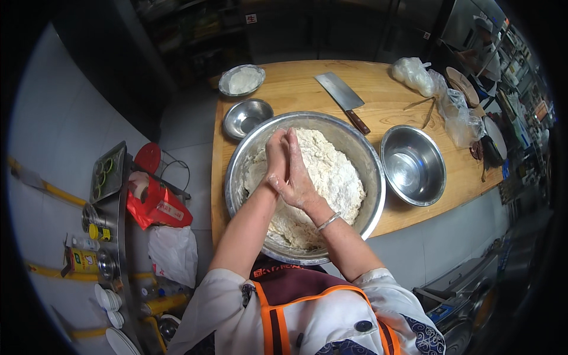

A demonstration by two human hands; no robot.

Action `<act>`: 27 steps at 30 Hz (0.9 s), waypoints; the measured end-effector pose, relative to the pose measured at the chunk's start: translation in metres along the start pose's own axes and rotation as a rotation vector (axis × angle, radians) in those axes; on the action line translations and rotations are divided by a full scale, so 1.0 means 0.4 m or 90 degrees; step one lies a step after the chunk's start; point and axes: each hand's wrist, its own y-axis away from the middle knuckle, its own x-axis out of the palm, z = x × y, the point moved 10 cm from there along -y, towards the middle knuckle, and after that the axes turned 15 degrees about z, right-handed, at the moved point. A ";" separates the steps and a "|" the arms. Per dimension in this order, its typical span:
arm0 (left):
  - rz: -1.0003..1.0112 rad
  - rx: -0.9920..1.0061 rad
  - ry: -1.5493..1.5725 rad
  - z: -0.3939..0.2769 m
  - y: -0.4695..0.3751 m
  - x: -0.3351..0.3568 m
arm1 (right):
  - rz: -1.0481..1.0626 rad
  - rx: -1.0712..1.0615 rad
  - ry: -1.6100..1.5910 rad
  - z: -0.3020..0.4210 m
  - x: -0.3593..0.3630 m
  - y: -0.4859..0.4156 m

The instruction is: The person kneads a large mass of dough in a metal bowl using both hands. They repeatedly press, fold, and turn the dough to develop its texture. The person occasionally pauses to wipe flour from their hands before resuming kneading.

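A large steel mixing bowl [375, 191] stands before me, filled with shaggy, floury dough [328, 168]. Loose white flour lies on the dough's right side. My left hand [277, 153] and my right hand [298, 175] are pressed palm to palm over the dough, fingers stretched forward. Dough residue coats the right fingers and thumb. Neither hand appears to hold a thing, though the space between the palms is hidden. A bangle [329, 221] circles my right wrist.
On the wooden table [288, 88] lie a cleaver [339, 91], a bowl of flour [242, 80], a small steel bowl [248, 118] and a deeper steel bowl [412, 165]. Plastic bags [415, 76] sit at right. Left stands a metal shelf [122, 222]. A person [488, 53] appears far right.
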 end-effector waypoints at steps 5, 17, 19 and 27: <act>-0.040 0.123 -0.114 -0.011 -0.018 -0.017 | -0.051 -0.004 -0.053 0.010 -0.027 0.003; -0.051 -0.004 0.168 0.025 -0.005 -0.002 | -0.086 -0.001 -0.237 0.006 -0.019 0.008; -0.045 -0.005 0.241 0.048 -0.032 -0.022 | -0.148 -0.016 -0.397 -0.019 -0.028 0.009; 0.003 -0.023 0.366 0.072 -0.048 -0.051 | -0.237 -0.016 -1.057 -0.097 -0.034 0.021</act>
